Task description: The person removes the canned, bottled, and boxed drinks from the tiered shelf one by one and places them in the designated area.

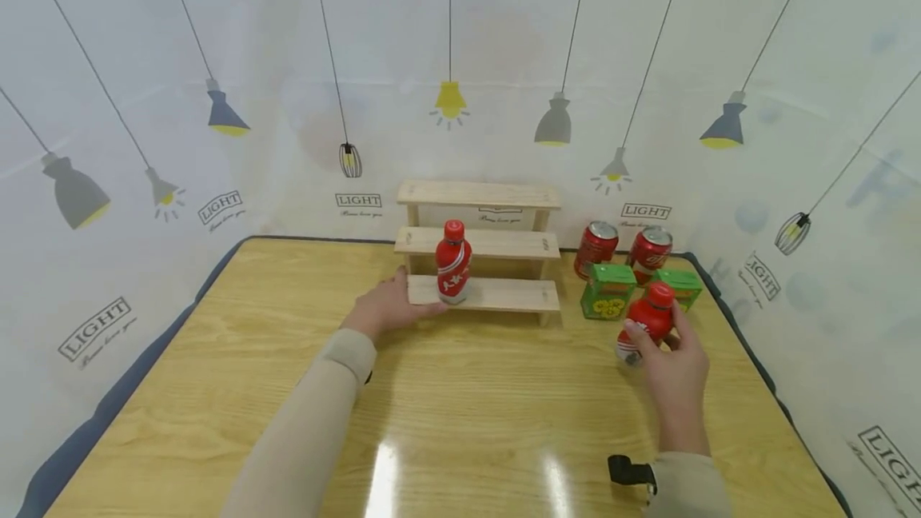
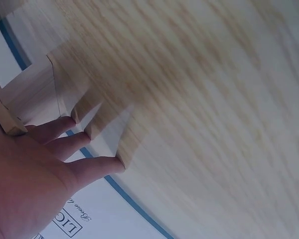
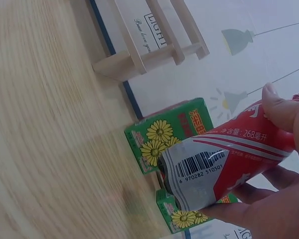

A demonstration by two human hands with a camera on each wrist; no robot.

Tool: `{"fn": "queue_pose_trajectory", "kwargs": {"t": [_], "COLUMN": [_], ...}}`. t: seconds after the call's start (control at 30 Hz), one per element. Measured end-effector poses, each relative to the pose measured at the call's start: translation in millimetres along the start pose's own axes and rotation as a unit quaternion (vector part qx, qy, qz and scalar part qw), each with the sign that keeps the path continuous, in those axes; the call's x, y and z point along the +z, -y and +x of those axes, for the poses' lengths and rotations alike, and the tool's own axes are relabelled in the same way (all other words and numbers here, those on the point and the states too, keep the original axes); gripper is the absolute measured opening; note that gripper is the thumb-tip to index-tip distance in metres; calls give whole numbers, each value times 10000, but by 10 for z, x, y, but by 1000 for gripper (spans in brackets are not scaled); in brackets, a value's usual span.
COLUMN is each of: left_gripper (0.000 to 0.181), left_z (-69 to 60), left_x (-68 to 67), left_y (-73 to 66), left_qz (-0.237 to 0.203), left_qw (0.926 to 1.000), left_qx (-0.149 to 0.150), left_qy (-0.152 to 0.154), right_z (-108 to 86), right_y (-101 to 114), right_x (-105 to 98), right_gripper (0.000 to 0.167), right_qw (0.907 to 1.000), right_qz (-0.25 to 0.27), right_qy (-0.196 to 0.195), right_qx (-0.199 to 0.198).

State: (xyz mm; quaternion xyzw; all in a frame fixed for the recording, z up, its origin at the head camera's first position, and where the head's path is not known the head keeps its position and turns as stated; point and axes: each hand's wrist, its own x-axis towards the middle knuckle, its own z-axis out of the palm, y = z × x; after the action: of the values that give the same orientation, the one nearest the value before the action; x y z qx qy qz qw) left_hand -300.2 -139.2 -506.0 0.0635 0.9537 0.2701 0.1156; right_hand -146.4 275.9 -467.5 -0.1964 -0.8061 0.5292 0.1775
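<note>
A red bottle (image 1: 650,318) with a red cap is in my right hand (image 1: 676,366), thumb on one side and fingers on the other. It tilts just above the table, and its barcode faces the camera in the right wrist view. My left hand (image 1: 388,306) rests at the left end of a three-step wooden shelf (image 1: 496,294), thumb along the lowest step's front. In the left wrist view its fingers (image 2: 97,167) reach out straight to the tabletop. A second red bottle (image 1: 453,266) stands upright on the lowest step, near the left thumb.
Two green boxes with yellow flowers (image 1: 608,292) stand right of the shelf, partly behind the held bottle. Behind them are two red cans (image 1: 596,250). A printed cloth wall (image 1: 288,102) encloses the wooden table (image 1: 460,390) at the back and sides.
</note>
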Motion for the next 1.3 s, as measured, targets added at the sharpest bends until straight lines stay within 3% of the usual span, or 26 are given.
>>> {"fn": "queue_pose_trajectory", "kwargs": {"t": [0.3, 0.47, 0.67, 0.93, 1.3], "left_gripper": [153, 150, 144, 149, 152], "left_z": [29, -20, -47, -20, -7], "left_x": [9, -5, -15, 2, -5], "left_y": [-9, -1, -23, -8, -5], "left_qz": [92, 33, -123, -135, -96], "left_qw": [10000, 10000, 9999, 9999, 10000], "left_qx": [-17, 72, 81, 58, -1], "left_qy": [-9, 27, -30, 3, 2], "right_z": [81, 185, 347, 469, 480], "right_y": [-57, -160, -258, -328, -363], "right_x": [-170, -244, -323, -349, -304], "right_gripper": [81, 83, 82, 85, 84], "right_qw": [9994, 9983, 9968, 9920, 9913], "right_qz": [-83, 28, 11, 90, 210], "right_qy": [-312, -523, -457, -423, -505], "right_qx": [95, 267, 650, 1188, 1198]}}
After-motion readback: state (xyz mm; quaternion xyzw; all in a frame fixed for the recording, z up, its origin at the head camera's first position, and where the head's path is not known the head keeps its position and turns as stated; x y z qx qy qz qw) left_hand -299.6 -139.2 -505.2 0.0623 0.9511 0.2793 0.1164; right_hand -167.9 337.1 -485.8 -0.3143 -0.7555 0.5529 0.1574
